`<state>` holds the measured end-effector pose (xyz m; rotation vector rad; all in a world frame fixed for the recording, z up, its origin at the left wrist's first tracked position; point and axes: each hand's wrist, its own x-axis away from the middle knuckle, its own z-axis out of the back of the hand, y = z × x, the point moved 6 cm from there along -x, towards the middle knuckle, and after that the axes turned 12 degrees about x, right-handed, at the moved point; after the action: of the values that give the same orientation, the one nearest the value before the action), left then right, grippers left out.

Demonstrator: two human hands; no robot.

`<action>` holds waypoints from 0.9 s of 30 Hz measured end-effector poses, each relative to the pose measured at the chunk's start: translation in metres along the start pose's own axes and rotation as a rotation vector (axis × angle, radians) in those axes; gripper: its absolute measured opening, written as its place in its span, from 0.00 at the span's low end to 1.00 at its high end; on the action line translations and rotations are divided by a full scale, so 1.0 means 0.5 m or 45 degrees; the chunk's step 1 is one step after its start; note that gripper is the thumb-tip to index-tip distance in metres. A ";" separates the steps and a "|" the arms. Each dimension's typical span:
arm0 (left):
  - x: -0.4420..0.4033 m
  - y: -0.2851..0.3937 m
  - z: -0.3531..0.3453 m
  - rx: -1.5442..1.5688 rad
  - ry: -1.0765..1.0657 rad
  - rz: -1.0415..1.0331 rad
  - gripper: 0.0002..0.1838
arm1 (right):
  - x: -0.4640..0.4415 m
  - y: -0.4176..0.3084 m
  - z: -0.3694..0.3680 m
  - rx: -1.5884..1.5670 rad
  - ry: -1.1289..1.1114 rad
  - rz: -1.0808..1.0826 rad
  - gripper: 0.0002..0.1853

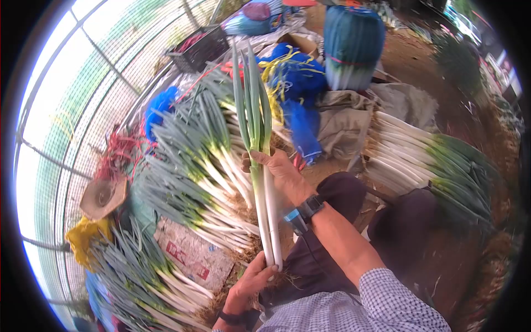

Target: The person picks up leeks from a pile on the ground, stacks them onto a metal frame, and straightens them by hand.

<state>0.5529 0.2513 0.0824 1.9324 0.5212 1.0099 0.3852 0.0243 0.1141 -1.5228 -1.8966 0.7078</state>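
Observation:
A small bunch of long green onions (260,207) stands nearly upright in front of me, leaves up and roots down. My right hand (281,172) is closed around it where the white stalks turn green. Lower down, my left hand (253,281) grips the white root end, its fingers partly hidden behind the stalks. Just left of the bunch lies a large pile of green onions (204,160), with roots towards me. Another pile of green onions (160,276) is at the lower left, near my left forearm.
Trimmed-looking white green onions (409,149) lie in a row on the right. A wrapped upright bundle (354,50) stands at the back, beside blue netting (301,83) and yellow ties. A black crate (199,48), a straw hat (103,198) and red twine (119,155) lie along the mesh wall.

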 end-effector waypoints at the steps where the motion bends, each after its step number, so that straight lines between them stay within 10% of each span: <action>1: -0.004 0.003 -0.010 0.088 -0.002 0.002 0.17 | 0.018 -0.030 0.005 -0.048 0.024 0.054 0.21; 7: -0.033 0.082 -0.095 0.205 0.076 -0.168 0.18 | 0.127 -0.200 0.077 0.125 0.241 0.358 0.14; 11: -0.091 0.117 -0.103 -0.662 0.445 -0.533 0.18 | 0.201 -0.297 0.121 0.164 0.514 0.628 0.11; 19: -0.153 0.148 -0.241 -1.151 0.268 -1.186 0.44 | 0.323 -0.446 0.209 0.099 0.911 0.900 0.16; 22: -0.237 0.214 -0.277 -1.373 0.251 -0.869 0.41 | 0.409 -0.551 0.242 0.108 0.960 1.066 0.16; 27: -0.315 0.392 -0.488 -1.572 -0.044 -1.448 0.27 | 0.618 -0.734 0.320 0.392 0.963 1.432 0.16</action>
<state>0.2573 0.1633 0.2488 0.3713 0.6210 0.3170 -0.0246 0.2473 0.3091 -2.1562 -0.2734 0.6550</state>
